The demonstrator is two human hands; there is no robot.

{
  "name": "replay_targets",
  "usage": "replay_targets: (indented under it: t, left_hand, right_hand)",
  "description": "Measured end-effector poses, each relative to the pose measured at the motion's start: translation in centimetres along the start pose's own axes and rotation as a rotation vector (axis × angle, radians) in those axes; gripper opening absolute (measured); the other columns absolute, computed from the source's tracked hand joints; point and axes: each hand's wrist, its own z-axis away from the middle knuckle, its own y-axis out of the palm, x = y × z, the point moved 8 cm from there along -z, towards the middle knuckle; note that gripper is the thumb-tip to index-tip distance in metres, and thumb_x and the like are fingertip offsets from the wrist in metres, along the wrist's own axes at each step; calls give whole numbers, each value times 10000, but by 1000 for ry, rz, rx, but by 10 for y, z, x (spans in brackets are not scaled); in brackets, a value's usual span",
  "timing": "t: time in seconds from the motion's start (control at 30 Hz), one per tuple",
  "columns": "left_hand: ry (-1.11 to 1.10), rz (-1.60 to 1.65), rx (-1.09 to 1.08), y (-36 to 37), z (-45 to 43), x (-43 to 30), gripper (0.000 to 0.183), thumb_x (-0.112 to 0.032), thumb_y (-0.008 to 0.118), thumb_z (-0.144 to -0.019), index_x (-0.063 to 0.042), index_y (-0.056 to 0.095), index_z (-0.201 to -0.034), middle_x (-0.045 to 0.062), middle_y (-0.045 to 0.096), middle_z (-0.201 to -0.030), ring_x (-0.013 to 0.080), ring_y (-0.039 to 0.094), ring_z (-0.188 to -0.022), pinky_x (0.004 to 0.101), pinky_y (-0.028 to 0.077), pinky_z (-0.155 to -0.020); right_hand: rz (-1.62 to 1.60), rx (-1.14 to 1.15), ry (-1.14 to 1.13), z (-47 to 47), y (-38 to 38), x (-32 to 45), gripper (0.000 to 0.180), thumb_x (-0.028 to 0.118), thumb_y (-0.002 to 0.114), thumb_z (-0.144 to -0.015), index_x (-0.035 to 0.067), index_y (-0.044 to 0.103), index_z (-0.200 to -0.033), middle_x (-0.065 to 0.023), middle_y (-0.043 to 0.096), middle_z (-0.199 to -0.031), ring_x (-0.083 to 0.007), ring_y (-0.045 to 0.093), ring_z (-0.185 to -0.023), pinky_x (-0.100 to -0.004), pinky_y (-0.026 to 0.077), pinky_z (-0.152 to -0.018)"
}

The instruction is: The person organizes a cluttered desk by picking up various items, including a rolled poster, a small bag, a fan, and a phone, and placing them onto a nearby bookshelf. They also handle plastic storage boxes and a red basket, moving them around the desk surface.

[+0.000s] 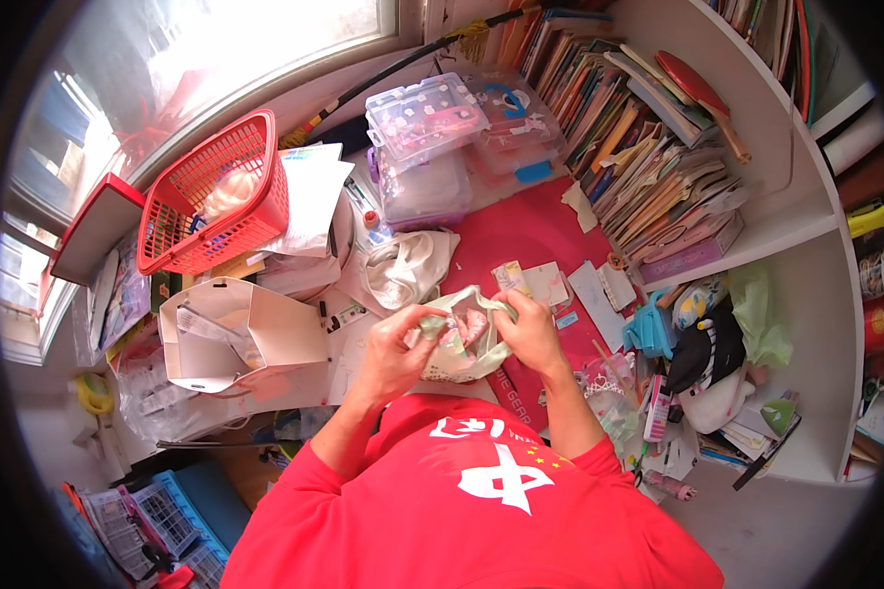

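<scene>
Between my hands a pale green bag [449, 366] is spread at its mouth, just in front of my red shirt. My left hand [395, 344] pinches the left side of its rim, and my right hand [528, 329] grips the right side. Inside lies a pink patterned item [474, 326], perhaps cloth; its exact kind cannot be made out. Beyond the bag, a white cloth bag [405, 269] rests crumpled on the desk. Near my right hand lie a small yellowish packet [510, 277] and a paper slip [545, 284] on a red mat [497, 228].
A red plastic basket [272, 140] and a white open box [283, 324] stand at left. Clear plastic boxes [427, 121] are stacked at the back. Books [604, 125] and a table tennis paddle [696, 82] fill the right shelf. Blue drawers [191, 501] sit low at left.
</scene>
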Motion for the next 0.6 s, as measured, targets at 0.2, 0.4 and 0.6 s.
replay_targets:
  t: [0.2, 0.4, 0.6]
  left_hand:
    - [150, 24, 146, 16, -8, -27, 282, -56, 699, -788, -21, 617, -1055, 107, 650, -914, 175, 631, -827, 278, 490, -742]
    - [125, -39, 315, 19, -1, -18, 355, -94, 715, -786, 0, 585, -1103, 115, 637, -949, 203, 637, -869, 313, 500, -772]
    - [76, -15, 170, -14, 1, -7, 302, -43, 673, -810, 2, 588, -1097, 107, 647, -903, 167, 641, -829, 278, 487, -745]
  right_hand:
    - [-254, -129, -46, -4, -56, 10, 209, 63, 617, -788, -6, 635, -985, -37, 612, -851, -129, 604, -777, -272, 485, -686]
    - [-690, -167, 105, -71, -72, -30, 323, 202, 618, -869, -35, 588, -1086, -64, 600, -1002, -155, 593, -919, -277, 486, -781]
    - [-587, -321, 423, -181, -66, -96, 587, 372, 677, -823, -49, 505, -1194, -142, 537, -1164, -246, 548, -1032, -340, 488, -810]
